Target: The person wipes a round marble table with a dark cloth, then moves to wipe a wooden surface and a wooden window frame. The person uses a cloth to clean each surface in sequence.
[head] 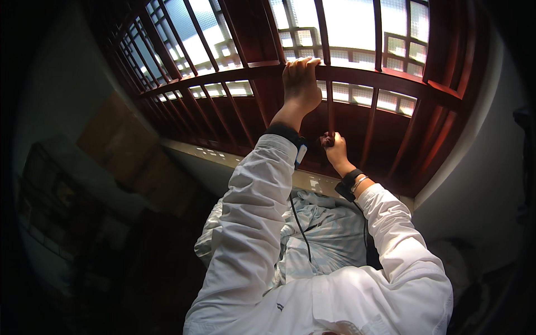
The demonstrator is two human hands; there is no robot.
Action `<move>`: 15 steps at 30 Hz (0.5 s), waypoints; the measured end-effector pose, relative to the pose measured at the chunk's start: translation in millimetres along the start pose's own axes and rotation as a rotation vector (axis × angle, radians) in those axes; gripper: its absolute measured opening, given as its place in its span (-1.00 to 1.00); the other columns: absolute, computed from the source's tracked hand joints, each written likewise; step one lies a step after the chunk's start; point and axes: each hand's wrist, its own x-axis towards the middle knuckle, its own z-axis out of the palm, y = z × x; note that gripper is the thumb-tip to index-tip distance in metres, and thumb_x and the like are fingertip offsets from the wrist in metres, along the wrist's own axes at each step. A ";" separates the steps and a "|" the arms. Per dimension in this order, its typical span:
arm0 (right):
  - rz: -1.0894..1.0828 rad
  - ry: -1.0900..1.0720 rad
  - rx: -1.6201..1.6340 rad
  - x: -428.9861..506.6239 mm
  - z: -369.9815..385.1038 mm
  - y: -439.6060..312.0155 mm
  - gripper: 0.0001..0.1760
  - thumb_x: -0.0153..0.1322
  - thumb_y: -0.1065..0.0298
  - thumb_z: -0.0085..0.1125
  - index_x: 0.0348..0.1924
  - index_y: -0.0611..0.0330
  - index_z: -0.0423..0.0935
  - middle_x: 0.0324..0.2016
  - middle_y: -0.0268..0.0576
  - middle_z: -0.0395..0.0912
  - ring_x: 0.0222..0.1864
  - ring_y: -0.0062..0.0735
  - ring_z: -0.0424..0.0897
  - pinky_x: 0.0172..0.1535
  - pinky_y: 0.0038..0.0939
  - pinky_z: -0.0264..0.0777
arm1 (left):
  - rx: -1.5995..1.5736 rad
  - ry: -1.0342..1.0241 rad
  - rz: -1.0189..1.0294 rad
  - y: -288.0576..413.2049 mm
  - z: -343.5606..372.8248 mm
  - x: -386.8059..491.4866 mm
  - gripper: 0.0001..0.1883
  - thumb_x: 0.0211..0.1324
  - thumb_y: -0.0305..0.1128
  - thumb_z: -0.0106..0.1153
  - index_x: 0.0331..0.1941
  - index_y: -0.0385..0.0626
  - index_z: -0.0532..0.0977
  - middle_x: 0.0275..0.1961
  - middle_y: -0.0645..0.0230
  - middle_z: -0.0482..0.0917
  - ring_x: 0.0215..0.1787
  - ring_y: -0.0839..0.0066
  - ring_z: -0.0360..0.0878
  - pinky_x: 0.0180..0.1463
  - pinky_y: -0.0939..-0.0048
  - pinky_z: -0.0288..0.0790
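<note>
A dark red window frame with a grille of upright bars fills the area before me. My left hand [301,86] is hooked over the curved-looking horizontal rail [356,76], its fingers bent across the top. Lower and to the right, my right hand [337,150] is closed around the lower part of an upright bar [330,104]. A small dark reddish bunched thing, perhaps a cloth [325,140], shows between that hand and the bar. Its far side is hidden by the fingers. Both wrists carry black bands, with cables hanging down from them.
Bright patterned glass [347,25] lies behind the bars. Below the frame runs a pale sill [314,182] with worn white patches. Light striped fabric [326,234] is heaped under my arms. A white wall [460,180] borders the window at right; brown panels [113,138] stand in shadow at left.
</note>
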 end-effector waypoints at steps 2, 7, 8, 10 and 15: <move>-0.022 0.050 0.068 47.8 -10.4 -46.3 -0.65 0.30 0.19 0.39 -0.27 0.26 0.49 -0.36 0.03 0.63 -0.25 0.06 0.56 -0.18 -0.13 0.45 | 0.009 -0.011 -0.019 0.4 1.6 -1.2 -0.37 -0.10 -0.55 0.05 0.18 0.03 0.27 0.22 0.26 0.29 0.37 0.19 0.11 0.49 0.02 -0.13; -0.182 0.040 0.274 134.0 -37.5 -131.9 -0.75 0.31 0.30 0.26 -0.34 0.35 0.51 -0.43 0.03 0.63 -0.32 -0.07 0.65 -0.28 -0.19 0.47 | -0.037 0.059 0.019 -3.6 2.9 -1.3 -0.42 -0.07 -0.46 0.12 0.14 0.02 0.31 0.17 0.25 0.35 0.35 0.19 0.17 0.47 0.05 -0.08; -0.209 0.044 0.283 129.7 -34.5 -131.6 -0.77 0.31 0.31 0.26 -0.37 0.33 0.52 -0.43 0.01 0.62 -0.31 -0.07 0.64 -0.26 -0.17 0.46 | -0.043 0.070 0.019 -3.7 2.4 -1.0 -0.43 -0.07 -0.47 0.12 0.14 0.02 0.32 0.17 0.25 0.36 0.34 0.19 0.18 0.47 0.06 -0.07; -0.385 0.310 -0.260 98.3 -24.4 -109.5 -0.84 0.33 0.36 0.21 -0.47 0.28 0.55 -0.42 -0.07 0.58 -0.26 -0.01 0.53 -0.14 -0.08 0.36 | -0.091 0.043 -0.007 -3.1 1.6 -1.1 -0.44 -0.08 -0.51 0.08 0.13 0.01 0.34 0.16 0.26 0.36 0.33 0.21 0.21 0.46 0.08 -0.04; 0.173 -0.433 -0.600 -55.9 -29.0 1.1 -0.67 0.16 0.55 0.26 -0.26 0.32 0.35 -0.18 0.14 0.48 -0.06 0.20 0.38 0.02 -0.02 0.29 | -0.109 0.035 -0.036 -1.8 0.4 -1.8 -0.43 -0.07 -0.60 -0.01 0.13 0.01 0.34 0.17 0.26 0.36 0.36 0.19 0.17 0.49 0.08 -0.10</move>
